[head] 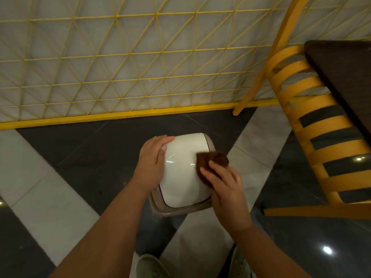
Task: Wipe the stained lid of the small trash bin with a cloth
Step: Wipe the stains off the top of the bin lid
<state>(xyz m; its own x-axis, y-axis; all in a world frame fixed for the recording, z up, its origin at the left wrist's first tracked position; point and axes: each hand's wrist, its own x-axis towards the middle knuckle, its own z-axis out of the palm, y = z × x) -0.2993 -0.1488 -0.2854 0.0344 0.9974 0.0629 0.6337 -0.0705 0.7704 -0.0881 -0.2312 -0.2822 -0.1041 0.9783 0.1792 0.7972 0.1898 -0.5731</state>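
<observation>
A glossy floor of dark grey and white marble-look tiles (pixel 66 157) reflects ceiling lights. Behind it stands a pale wall fronted by a yellow metal lattice screen (pixel 120 67). At right, a slatted orange-yellow wooden chair (pixel 313 121) sits beside a dark brown tabletop (pixel 341 73).

Glossy white domed plastic lid (pixel 184 169) on a beige-grey bin rim (pixel 180 209). Dark brown cloth (pixel 212 160) at lid's 3 o'clock. Floor (pixel 60 197): dark grey and pale marble tiles in diagonal bands. Yellow wire lattice of triangles (pixel 120 67) at 12 o'clock. Yellow-orange slatted chair (pixel 313 121) at 2 o'clock, beside dark brown tabletop (pixel 345 77).
</observation>
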